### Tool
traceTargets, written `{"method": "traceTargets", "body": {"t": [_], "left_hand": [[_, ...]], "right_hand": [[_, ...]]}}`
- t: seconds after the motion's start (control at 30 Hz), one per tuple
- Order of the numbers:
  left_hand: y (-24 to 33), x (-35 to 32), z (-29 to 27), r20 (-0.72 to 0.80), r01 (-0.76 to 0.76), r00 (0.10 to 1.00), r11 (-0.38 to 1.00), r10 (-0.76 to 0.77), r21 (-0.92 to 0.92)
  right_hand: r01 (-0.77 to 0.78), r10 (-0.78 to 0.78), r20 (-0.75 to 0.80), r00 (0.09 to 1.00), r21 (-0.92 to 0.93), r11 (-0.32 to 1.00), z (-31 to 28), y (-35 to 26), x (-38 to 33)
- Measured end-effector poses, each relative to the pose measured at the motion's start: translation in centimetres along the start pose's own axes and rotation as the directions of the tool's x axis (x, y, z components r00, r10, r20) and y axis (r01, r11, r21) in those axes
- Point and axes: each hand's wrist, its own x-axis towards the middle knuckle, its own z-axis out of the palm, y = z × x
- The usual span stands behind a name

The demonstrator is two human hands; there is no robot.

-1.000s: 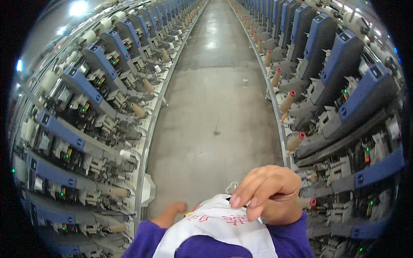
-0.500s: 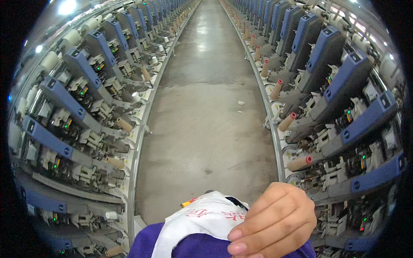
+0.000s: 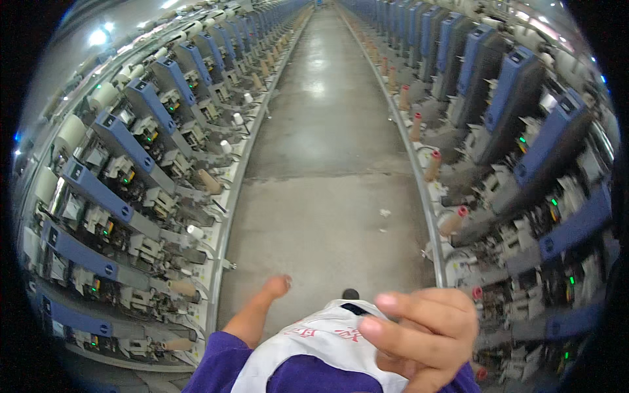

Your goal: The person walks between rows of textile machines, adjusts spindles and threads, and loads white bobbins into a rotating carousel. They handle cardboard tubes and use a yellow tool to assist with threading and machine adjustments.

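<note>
Raised in front of my body at lower right is my right hand (image 3: 426, 331). Its fingers are loosely bent, with the fingertips apart, and no object shows in them. Just left of it is the white apron (image 3: 308, 337) with red print, worn over a purple shirt (image 3: 327, 376). My left hand (image 3: 278, 285) hangs over the aisle floor at lower left, away from the machines. It looks small and its fingers are too unclear to read. A dark shoe tip (image 3: 350, 294) pokes out beyond the apron.
Long rows of textile winding machines with blue panels (image 3: 98, 190) flank a grey concrete aisle (image 3: 327, 216). Metal rails (image 3: 225, 262) edge both sides. Brown cones with red tips (image 3: 453, 221) stand on the right, white cones (image 3: 195, 232) on the left. White scraps (image 3: 384, 213) lie on the floor.
My left arm has come into view over the floor. My right hand's fingers have loosened and spread from a closer pinch. The aisle view has shifted, and the shoe tip shows more.
</note>
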Motion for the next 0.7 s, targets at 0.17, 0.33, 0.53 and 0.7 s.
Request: {"method": "traceTargets", "body": {"t": [0.17,0.33,0.53,0.7], "left_hand": [[-5.7,0.0,3.1,0.634,-0.148,0.773,0.974,0.006,0.171],[-8.5,3.6,1.7,0.558,0.432,0.747,0.902,-0.361,0.006],[-13.4,22.0,-4.4,0.564,0.436,0.738,0.900,-0.372,0.022],[-15.5,46.2,-15.9,0.478,0.004,0.869,0.967,-0.129,0.254]], "right_hand": [[-0.314,0.257,0.189,0.948,0.423,0.850,2.8,16.4,-1.1],[-0.714,0.893,0.063,0.445,0.627,0.312,14.5,32.7,-6.7],[-0.381,0.908,0.413,0.067,0.852,-0.360,24.0,52.2,-12.1],[-0.395,0.905,0.425,0.009,0.833,-0.387,26.4,64.8,-13.6]]}}
